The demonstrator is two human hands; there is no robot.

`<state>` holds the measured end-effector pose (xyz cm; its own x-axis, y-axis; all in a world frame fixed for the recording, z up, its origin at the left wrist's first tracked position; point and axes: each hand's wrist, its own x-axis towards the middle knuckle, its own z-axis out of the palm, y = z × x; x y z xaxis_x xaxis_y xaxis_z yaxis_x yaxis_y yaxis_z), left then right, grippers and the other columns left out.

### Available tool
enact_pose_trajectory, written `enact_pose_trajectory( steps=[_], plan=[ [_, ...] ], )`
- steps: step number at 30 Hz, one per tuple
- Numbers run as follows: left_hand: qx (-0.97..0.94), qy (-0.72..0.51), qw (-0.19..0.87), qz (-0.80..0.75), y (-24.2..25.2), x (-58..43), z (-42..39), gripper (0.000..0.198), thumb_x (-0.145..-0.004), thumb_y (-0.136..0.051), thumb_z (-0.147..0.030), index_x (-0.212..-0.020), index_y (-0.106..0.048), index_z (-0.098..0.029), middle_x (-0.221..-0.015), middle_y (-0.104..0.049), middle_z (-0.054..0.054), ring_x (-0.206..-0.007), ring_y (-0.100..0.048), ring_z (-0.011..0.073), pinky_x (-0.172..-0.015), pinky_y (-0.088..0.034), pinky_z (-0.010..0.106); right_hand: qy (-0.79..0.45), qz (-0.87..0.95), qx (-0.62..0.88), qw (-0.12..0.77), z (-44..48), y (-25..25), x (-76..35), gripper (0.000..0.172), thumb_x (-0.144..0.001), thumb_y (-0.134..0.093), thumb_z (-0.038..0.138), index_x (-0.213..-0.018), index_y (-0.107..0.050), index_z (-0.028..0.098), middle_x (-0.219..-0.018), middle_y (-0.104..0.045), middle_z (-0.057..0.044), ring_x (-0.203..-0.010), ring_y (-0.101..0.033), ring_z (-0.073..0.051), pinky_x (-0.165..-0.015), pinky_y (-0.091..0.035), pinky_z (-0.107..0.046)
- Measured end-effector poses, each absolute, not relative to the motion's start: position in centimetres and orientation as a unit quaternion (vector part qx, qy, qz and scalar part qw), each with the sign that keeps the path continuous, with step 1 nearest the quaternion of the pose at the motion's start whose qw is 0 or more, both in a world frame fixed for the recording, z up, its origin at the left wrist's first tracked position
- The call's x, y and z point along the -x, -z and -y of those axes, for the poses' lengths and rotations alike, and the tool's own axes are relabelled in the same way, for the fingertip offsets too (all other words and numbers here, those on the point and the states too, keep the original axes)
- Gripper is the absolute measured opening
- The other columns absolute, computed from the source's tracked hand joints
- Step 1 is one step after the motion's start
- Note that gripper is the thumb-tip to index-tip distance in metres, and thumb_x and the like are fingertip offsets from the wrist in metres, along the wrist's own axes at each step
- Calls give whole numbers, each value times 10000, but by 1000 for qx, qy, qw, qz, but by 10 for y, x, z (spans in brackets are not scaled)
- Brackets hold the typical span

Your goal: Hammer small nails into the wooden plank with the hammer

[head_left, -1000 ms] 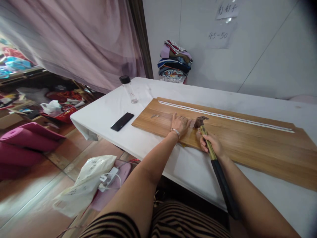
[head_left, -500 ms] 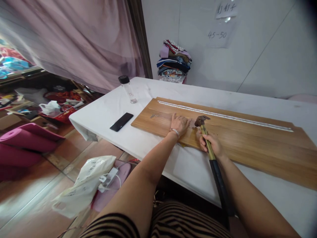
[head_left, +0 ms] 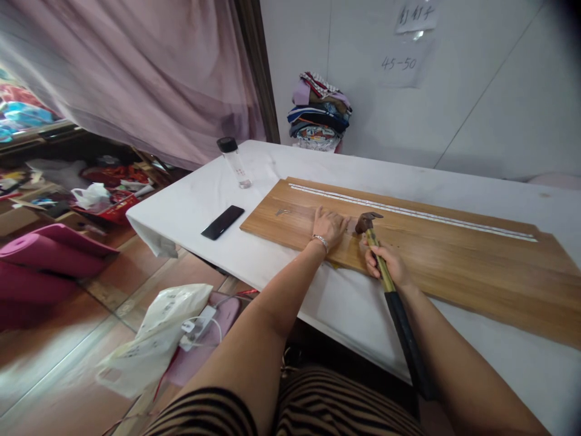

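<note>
A long wooden board (head_left: 454, 266) lies on the white-covered table. My right hand (head_left: 385, 261) is wrapped round the upper handle of a hammer (head_left: 402, 330), whose rusty head is just above the board, right of my other hand. My left hand (head_left: 330, 227) rests on the board; its thumb and fingertips point toward the hammer head, and whatever they may hold is too small to make out. Several nails (head_left: 282, 212) lie near the board's left end. Two white measuring strips (head_left: 408, 211) run along the far side of the board.
Left of the board are a black phone (head_left: 223, 222) and a clear bottle (head_left: 236, 165) with a black lid. Folded clothes (head_left: 320, 115) are stacked behind the table. Below its front edge, a stool (head_left: 193, 357) carries a plastic bag and a power strip.
The hammer has tilted very slightly, its head shifting a little left and its black grip end a little right. My left hand has stayed in place.
</note>
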<state>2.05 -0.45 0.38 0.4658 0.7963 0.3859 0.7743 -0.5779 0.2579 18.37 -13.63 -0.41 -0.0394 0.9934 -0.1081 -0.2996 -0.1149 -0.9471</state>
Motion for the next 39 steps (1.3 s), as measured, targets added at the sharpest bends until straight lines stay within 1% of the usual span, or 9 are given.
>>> enact_pose_trajectory(
  steps=[7,13,18,23,26,32,39],
  plan=[
    [-856,-234,25,-460,-5,-21,5,441,-1105,-474,-403,-807,-753,-237,-982,-824,65,-1054,-730,223,-1266,-324,519,-603,395,431,542,135,5,-185,335,-833,-697,463,-1058,-575,246,-545,-511,97,-328,-406,-100,-374,-279,-252],
    [-859,-219,31,-462,-8,-21,7,424,-1106,-476,-368,-843,-775,-222,-1009,-830,78,-1078,-735,224,-1268,-333,515,-611,390,438,532,136,5,-184,347,-816,-704,476,-1037,-582,238,-541,-521,95,-327,-400,-94,-373,-261,-247],
    [-858,-218,32,-464,-7,-21,6,420,-1102,-479,-390,-842,-767,-231,-1010,-826,72,-1076,-729,226,-1266,-331,516,-600,393,438,542,138,1,-183,355,-815,-702,466,-1060,-594,233,-547,-522,92,-331,-406,-96,-381,-276,-254],
    [-861,-213,30,-462,-7,-21,6,410,-1097,-486,-400,-867,-779,-229,-1012,-822,78,-1064,-726,227,-1258,-335,505,-612,395,437,527,137,2,-184,330,-819,-696,460,-1035,-591,235,-550,-515,84,-331,-400,-102,-373,-267,-257],
    [-861,-214,27,-461,-8,-21,7,419,-1102,-478,-402,-869,-778,-228,-1021,-826,71,-1071,-730,227,-1261,-336,503,-605,391,432,543,137,4,-184,335,-824,-695,460,-1052,-583,241,-547,-510,94,-328,-399,-100,-372,-265,-250],
    [-861,-209,27,-463,-9,-22,8,409,-1103,-491,-395,-891,-793,-219,-1036,-833,72,-1093,-734,230,-1268,-336,498,-608,387,442,534,137,2,-183,363,-792,-715,477,-1026,-594,227,-536,-527,96,-318,-405,-91,-372,-261,-244],
    [-862,-202,28,-464,-9,-22,8,439,-1112,-456,-399,-907,-798,-217,-1039,-826,82,-1091,-725,228,-1269,-319,498,-598,384,438,550,137,3,-183,358,-793,-707,459,-1043,-598,228,-536,-528,95,-321,-412,-98,-372,-258,-250]
  ],
)
